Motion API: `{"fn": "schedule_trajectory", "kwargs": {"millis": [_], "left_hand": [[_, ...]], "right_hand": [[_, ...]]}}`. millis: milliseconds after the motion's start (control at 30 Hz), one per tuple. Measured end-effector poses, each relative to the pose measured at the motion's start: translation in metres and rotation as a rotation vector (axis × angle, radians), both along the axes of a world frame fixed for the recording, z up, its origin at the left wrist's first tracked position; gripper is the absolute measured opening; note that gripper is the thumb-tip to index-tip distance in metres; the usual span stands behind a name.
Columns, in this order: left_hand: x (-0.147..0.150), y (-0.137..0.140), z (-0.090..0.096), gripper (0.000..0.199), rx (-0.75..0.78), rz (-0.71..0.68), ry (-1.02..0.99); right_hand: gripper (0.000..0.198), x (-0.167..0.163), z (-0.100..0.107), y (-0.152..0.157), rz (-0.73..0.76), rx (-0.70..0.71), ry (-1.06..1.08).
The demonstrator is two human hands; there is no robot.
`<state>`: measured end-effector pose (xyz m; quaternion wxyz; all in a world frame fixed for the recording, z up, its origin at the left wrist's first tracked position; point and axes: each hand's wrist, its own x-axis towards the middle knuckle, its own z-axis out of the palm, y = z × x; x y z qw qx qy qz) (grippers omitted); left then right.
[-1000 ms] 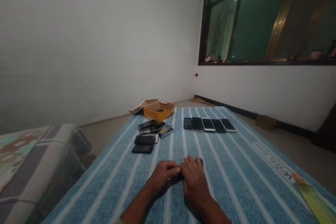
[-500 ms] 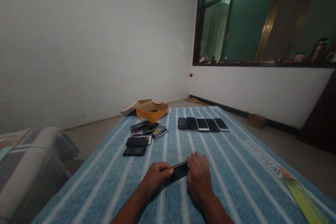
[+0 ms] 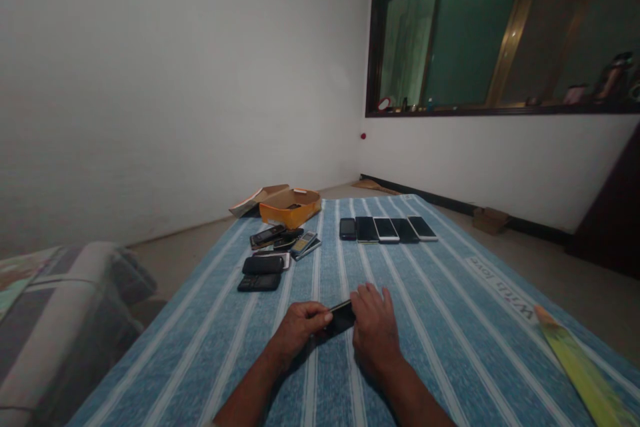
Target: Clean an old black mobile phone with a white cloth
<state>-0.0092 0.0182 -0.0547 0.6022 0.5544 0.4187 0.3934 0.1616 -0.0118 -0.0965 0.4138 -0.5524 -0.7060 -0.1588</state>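
Note:
Between my two hands, low over the striped cloth [image 3: 330, 387], is a dark mobile phone [image 3: 341, 320], tilted with its right end higher. My left hand [image 3: 299, 328] pinches its left end, thumb on top. The right end lies in the grip of my right hand [image 3: 374, 323], whose fingers cover that edge. Ahead and to the left, a black phone [image 3: 263, 265] and a black keypad phone [image 3: 259, 282] lie side by side. Behind them is a loose pile of older phones [image 3: 303, 243]. Several flat phones [image 3: 387, 230] form a row further right.
An open orange box [image 3: 295, 215] stands at the far left of the cloth, its lid [image 3: 255, 200] beside it. A yellow-green flat object [image 3: 575, 367] lies along the right edge. Left of the table is a cloth-covered piece of furniture [image 3: 65, 320]. A small cardboard box [image 3: 490, 221] sits on the floor.
Both hands still grip the phone and have shifted slightly up and left in view. The surroundings have shifted slightly too, as the camera moved.

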Motion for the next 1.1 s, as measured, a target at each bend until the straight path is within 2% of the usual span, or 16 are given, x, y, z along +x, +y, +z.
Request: {"fn": "schedule_trajectory", "kwargs": {"millis": [133,367,500,600,733,900,1000,1100], "left_hand": [[-0.001,0.002,-0.001,0.033,0.008,0.008,0.026],[-0.003,0.000,-0.001,0.039,-0.009,-0.013,0.013],[-0.003,-0.002,-0.003,0.036,-0.012,-0.030,-0.022],[-0.005,-0.002,-0.006,0.036,-0.016,-0.038,-0.039],[-0.006,0.000,-0.005,0.037,-0.003,-0.045,-0.053],[-0.004,-0.003,0.007,0.033,0.120,-0.087,-0.033],[-0.004,-0.004,0.010,0.032,0.161,-0.085,-0.046],[-0.004,-0.005,0.010,0.033,0.132,-0.107,-0.039]], "right_hand": [[0.048,0.015,-0.001,0.007,-0.029,-0.034,0.106],[0.051,0.016,0.003,0.013,0.137,-0.142,0.411],[0.051,0.017,0.003,0.014,0.124,-0.175,0.471],[0.052,0.018,0.002,0.015,0.174,-0.170,0.481],[0.052,0.019,0.002,0.015,0.278,-0.070,0.472],[0.053,0.017,0.010,0.008,0.253,0.133,0.327],[0.052,0.015,0.018,0.001,0.258,0.183,0.197],[0.048,0.010,0.024,-0.005,0.262,0.212,0.095]]}}
